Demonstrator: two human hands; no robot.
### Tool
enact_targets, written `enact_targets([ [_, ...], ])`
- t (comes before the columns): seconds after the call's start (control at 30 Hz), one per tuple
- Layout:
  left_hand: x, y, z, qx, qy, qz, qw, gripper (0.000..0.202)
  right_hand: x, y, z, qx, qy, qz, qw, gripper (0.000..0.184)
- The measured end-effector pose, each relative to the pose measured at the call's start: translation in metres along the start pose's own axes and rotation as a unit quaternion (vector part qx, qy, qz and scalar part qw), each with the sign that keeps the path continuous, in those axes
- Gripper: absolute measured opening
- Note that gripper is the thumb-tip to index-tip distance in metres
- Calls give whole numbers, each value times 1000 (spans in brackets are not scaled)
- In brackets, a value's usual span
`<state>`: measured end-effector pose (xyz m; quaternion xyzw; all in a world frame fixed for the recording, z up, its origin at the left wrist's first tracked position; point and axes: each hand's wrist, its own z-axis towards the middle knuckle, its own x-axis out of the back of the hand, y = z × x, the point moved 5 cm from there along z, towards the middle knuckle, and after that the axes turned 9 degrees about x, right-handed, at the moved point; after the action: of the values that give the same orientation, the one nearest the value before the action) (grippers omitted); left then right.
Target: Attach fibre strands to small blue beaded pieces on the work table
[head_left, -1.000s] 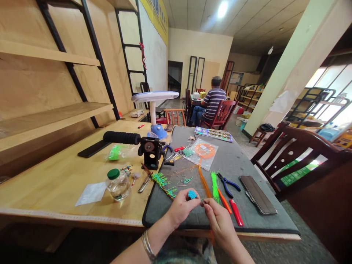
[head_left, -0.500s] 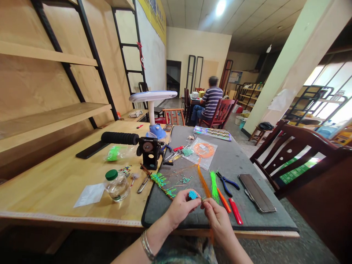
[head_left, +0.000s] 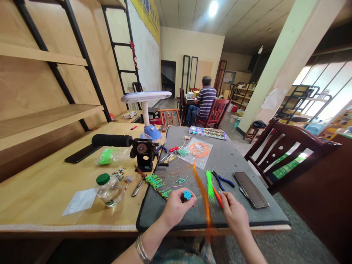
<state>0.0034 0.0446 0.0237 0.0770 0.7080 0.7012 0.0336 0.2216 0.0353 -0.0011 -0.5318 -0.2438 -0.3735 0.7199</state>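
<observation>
My left hand (head_left: 176,208) rests on the grey mat (head_left: 247,216) and pinches a small blue bead-like piece (head_left: 187,194) between thumb and fingers. My right hand (head_left: 233,215) lies to the right of it, apart, fingers stretched forward onto the mat beside an orange stick tool (head_left: 217,195). It holds nothing that I can see. A bundle of orange strands (head_left: 202,190) runs between the two hands to the table edge, blurred low down. Green strands (head_left: 210,181) lie just beyond my right fingers.
Blue-handled pliers (head_left: 223,179) and a phone (head_left: 250,190) lie right of the strands. A black vise with a foam handle (head_left: 143,151), a desk lamp (head_left: 145,99), a green-lidded jar (head_left: 108,189), beaded strands (head_left: 156,181) and a bag of orange cord (head_left: 199,150) stand farther back. A person (head_left: 205,101) sits at the far table; a wooden chair (head_left: 288,146) is at right.
My right hand has left my left hand's fingertips and moved right, onto the mat by the orange tool, covering the red lighter. The view has shifted left; the left hand still pinches the blue piece.
</observation>
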Motion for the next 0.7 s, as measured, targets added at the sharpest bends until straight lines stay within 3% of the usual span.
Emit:
enact_targets([
  [0.1, 3, -1, 1, -9, 5, 6, 1000, 17, 22, 39, 9, -62, 5, -175, 983, 35],
  [0.27, 2, -2, 2, -14, 9, 13, 1000, 17, 27, 66, 14, -10, 26, -307, 951, 24],
  [0.43, 2, -1, 4, -20, 14, 19, 1000, 19, 29, 48, 19, 76, 73, -313, 944, 21],
  [0.7, 7, -2, 4, -21, 16, 26, 999, 19, 10, 0, 22, 163, -11, -223, 961, 20],
])
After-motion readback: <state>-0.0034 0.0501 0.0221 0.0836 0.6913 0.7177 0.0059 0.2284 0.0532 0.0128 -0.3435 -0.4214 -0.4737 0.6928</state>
